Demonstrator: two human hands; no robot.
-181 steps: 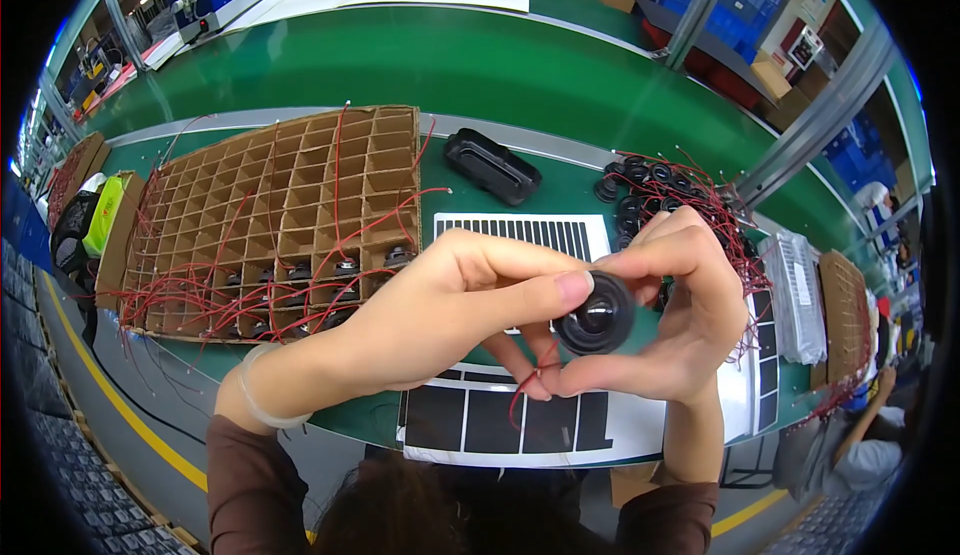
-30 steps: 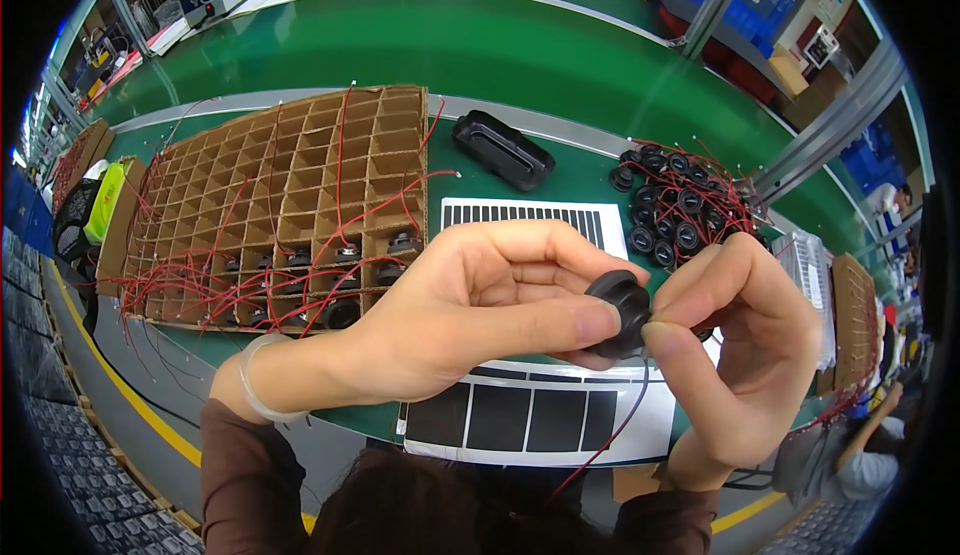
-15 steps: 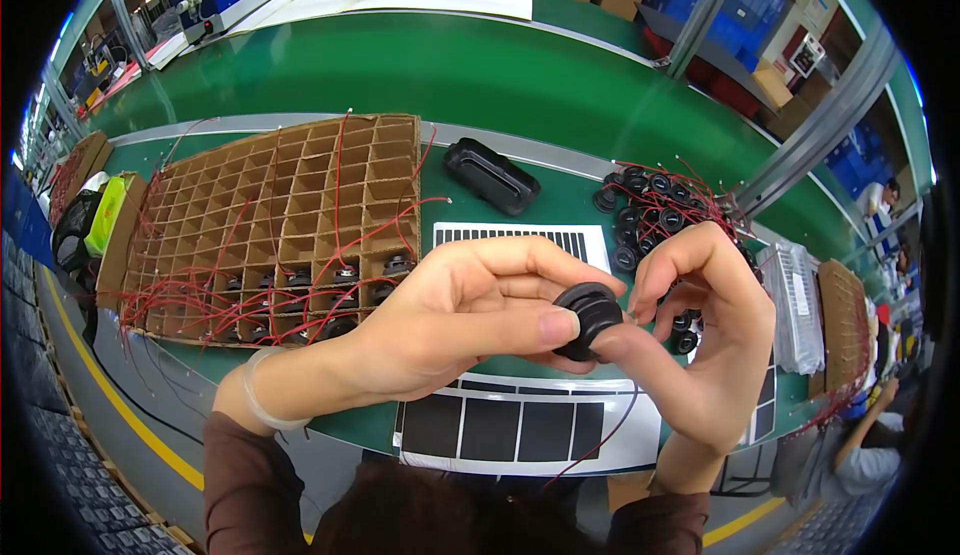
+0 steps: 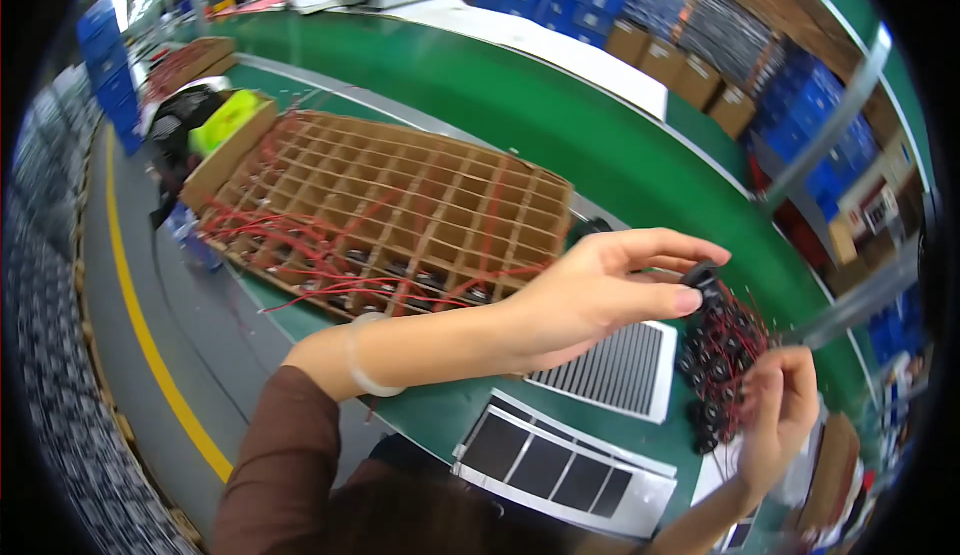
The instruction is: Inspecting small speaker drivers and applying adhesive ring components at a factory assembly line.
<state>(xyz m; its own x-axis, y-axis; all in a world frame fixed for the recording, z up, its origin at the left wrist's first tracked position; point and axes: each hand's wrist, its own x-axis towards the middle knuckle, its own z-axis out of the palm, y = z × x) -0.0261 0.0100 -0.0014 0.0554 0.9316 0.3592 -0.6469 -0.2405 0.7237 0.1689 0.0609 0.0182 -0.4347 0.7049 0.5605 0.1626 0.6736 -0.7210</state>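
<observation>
My left hand is raised over the table, its thumb and fingers pinching a small round black speaker seen nearly edge-on. Just beyond and below it lies a pile of similar black speakers with tangled red wires. Beside the pile's right edge is my right hand, slightly blurred, with loosely bent fingers and no object visible in them. Left of my left hand stands a divided cardboard box. Speakers with red wires sit in its nearer cells, while many farther cells hold none.
A striped sheet and a sheet with black rectangles lie on the green table. A black object is partly hidden behind my left hand. A metal post rises at the right. Another cardboard box stands far right.
The view has turned, shifting the box rightward in the picture. My hands have separated: the left keeps the speaker, while the right has let go and moved beside the speaker pile.
</observation>
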